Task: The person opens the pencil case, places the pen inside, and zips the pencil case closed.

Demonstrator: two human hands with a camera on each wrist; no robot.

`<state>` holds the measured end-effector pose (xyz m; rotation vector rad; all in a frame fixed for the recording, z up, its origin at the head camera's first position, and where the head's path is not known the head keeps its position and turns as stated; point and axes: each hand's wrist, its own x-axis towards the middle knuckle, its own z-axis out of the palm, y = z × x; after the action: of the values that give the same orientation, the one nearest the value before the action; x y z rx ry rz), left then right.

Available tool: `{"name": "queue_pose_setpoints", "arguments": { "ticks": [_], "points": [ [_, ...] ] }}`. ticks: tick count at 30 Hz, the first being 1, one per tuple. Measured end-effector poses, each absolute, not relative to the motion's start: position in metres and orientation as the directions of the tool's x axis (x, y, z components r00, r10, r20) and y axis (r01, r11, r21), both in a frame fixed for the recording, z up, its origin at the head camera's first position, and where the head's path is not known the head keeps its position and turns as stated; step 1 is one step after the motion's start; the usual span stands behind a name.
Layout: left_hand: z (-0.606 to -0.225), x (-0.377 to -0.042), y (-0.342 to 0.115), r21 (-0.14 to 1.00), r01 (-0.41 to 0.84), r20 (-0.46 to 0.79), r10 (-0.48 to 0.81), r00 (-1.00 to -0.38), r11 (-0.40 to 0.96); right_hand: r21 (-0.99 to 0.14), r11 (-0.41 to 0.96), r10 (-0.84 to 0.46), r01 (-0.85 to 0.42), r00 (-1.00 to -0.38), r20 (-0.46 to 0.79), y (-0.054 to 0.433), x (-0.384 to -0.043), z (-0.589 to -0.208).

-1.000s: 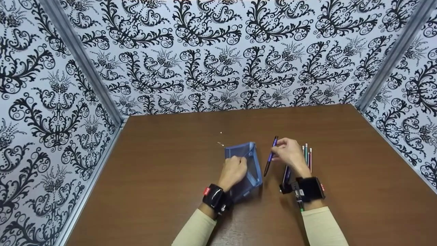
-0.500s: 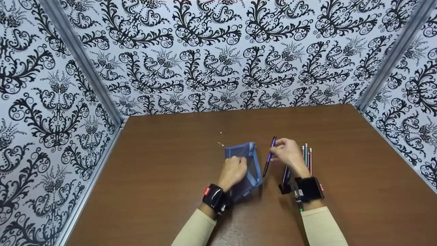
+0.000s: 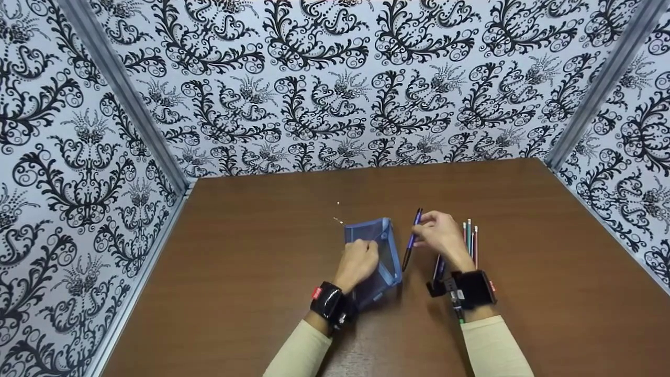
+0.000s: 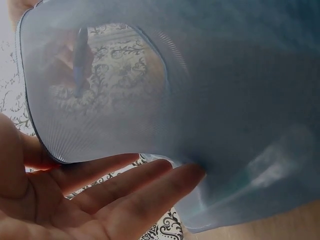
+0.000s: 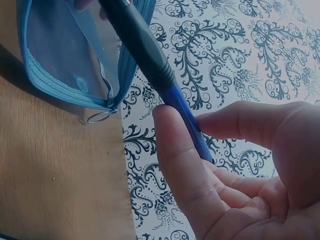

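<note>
A blue see-through mesh zip pouch [image 3: 369, 231] is held at its edge by the left hand [image 3: 358, 264], upright and slightly tilted. In the left wrist view, the thumb and index finger pinch the pouch rim, with the other fingers [image 4: 145, 195] extended along its side. Its mouth gapes between the blue zipper edges [image 5: 65, 95] in the right wrist view. Just right of the pouch, the right hand [image 3: 442, 235] pinches a blue pen [image 3: 412, 243] between thumb and fingers. The pen's dark grip end [image 5: 142, 50] points down and overlaps the pouch opening in the right wrist view.
Several pencils [image 3: 469, 233] lie side by side beyond the right wrist, partly hidden by it. A dark purple slim item [image 3: 439, 266] shows under that wrist. Small white specks [image 3: 338, 220] dot the brown table [image 3: 251, 251]. Patterned walls [image 3: 324, 104] enclose the back and sides.
The right hand has shifted slightly left with the pen, closer to the pouch. The left hand and the pouch have stayed in place.
</note>
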<state>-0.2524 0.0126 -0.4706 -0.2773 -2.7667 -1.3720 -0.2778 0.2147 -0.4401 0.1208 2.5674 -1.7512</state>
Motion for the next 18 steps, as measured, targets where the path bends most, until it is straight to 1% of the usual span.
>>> {"name": "queue_pose_setpoints", "arguments": {
  "ticks": [7,14,18],
  "points": [
    [-0.472,-0.2531,0.0126,0.805,0.175,0.112,0.145,-0.983,0.566,-0.929,0.36,0.046,0.091,-0.996,-0.08,0.2142,-0.2773,-0.4378],
    [-0.4741,-0.2539,0.0126,0.801,0.157,0.09,0.143,-0.986,0.577,-0.926,0.36,0.043,0.109,-0.994,-0.1,0.2122,-0.2764,-0.4359],
    [-0.4748,-0.2539,0.0123,0.805,0.161,0.098,0.14,-0.985,0.572,-0.928,0.354,0.043,0.113,-0.994,-0.104,0.2107,-0.2762,-0.4357]
  ]
}}
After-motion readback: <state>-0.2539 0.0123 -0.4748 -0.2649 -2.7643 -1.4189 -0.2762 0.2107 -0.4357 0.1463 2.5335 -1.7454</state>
